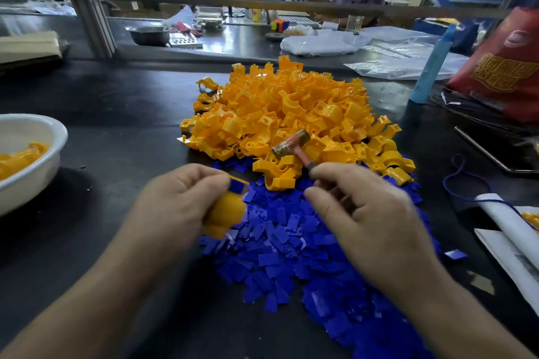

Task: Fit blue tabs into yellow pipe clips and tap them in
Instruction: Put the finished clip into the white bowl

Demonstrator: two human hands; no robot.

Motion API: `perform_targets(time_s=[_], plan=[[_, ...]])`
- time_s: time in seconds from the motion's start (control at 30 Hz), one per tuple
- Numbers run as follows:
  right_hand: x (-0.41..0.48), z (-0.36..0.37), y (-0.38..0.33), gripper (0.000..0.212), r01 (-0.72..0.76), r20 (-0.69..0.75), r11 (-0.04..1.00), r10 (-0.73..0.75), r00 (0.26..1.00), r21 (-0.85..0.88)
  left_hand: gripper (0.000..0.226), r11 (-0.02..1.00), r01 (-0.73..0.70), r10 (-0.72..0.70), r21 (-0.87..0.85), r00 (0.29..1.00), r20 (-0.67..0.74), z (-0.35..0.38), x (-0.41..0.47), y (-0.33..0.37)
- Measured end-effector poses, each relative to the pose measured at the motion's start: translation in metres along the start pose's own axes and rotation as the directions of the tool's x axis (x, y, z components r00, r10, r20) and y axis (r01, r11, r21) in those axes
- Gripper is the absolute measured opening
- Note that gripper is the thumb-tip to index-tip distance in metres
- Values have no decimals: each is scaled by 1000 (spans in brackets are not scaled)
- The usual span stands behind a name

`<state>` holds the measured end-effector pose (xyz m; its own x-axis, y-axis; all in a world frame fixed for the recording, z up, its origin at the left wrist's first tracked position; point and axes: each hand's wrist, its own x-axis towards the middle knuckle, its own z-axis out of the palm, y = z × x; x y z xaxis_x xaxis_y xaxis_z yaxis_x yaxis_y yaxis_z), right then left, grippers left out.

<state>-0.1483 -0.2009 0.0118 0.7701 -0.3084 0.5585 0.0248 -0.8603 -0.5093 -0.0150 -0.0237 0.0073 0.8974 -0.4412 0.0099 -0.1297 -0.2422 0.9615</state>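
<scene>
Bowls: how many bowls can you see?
2. A white bowl at the left edge, holding yellow clips, and a metal bowl on the far bench. Clutter may hide more.

A dark counter (pixel 116 114) carries a heap of yellow pipe clips (pixel 291 114). Loose blue tabs (pixel 291 242) spread against the heap's near edge, touching it. A white bowl (pixel 29 183) sits well left of the heap; clear plastic bags (pixel 402 67) and a red bag (pixel 501 76) lie beyond it to the right.

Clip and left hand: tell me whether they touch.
Touching. The head view shows the left hand gripping the clip, its fingers curled round it.
</scene>
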Motion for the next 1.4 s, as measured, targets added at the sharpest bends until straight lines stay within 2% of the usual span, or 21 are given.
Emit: perform_targets(time_s=[0.07,0.17,0.2,0.27,0.4,0.5,0.6,0.67,0.73,0.8,0.83,0.93,1.0,1.13,1.23,1.3,1.4], plan=[[6,-11,12,39,-57,-41,963,48,998,-265,17,980,31,6,198,983,-185,-22,14,-12],[7,-21,29,53,-167,99,780,281,955,-603,19,897,116,-4,426,967,-256,-41,29,-31],[7,-21,31,54,-170,152,742,345,926,-649,20,874,129,-7,469,967,-253,-43,32,-36],[7,-19,32,50,-179,211,728,410,887,-662,24,826,121,12,550,973,-232,-43,35,-42],[7,-14,30,30,-174,243,755,406,881,-632,26,734,89,42,673,984,-175,-43,35,-40],[7,-15,28,16,-140,195,772,324,926,-620,58,568,106,-37,816,994,-103,-46,32,-35],[8,-21,26,13,-163,175,824,301,937,-543,51,487,64,-37,871,998,-53,-48,29,-30],[9,-26,18,13,-235,173,910,307,936,-342,44,487,26,-15,873,1000,-22,-47,27,-29],[10,-30,0,14,-343,179,939,340,923,-14,42,527,-10,-10,850,1000,18,-45,27,-29],[11,-31,-18,18,-466,281,848,397,874,252,43,554,-49,-3,831,998,61,-42,28,-29],[10,-30,-25,20,-507,355,807,398,846,303,44,563,-54,-2,825,998,67,-41,28,-30],[6,-24,-39,19,-551,521,779,350,779,300,46,600,-12,-8,800,1000,21,-42,29,-31],[1,-20,-41,34,-542,565,794,323,759,274,42,610,9,3,792,1000,-14,-43,30,-33],[-8,-9,-45,44,-439,558,887,293,776,145,40,631,19,5,776,1000,-28,-44,29,-33],[-9,-2,-47,45,-382,592,924,290,752,33,38,644,24,6,764,999,-36,-43,28,-33],[-9,0,-48,46,-349,597,937,266,757,24,37,654,30,-5,756,999,-36,-42,27,-32],[-10,5,-51,44,-270,554,963,213,805,22,37,643,21,-2,766,1000,-26,-41,28,-33]])
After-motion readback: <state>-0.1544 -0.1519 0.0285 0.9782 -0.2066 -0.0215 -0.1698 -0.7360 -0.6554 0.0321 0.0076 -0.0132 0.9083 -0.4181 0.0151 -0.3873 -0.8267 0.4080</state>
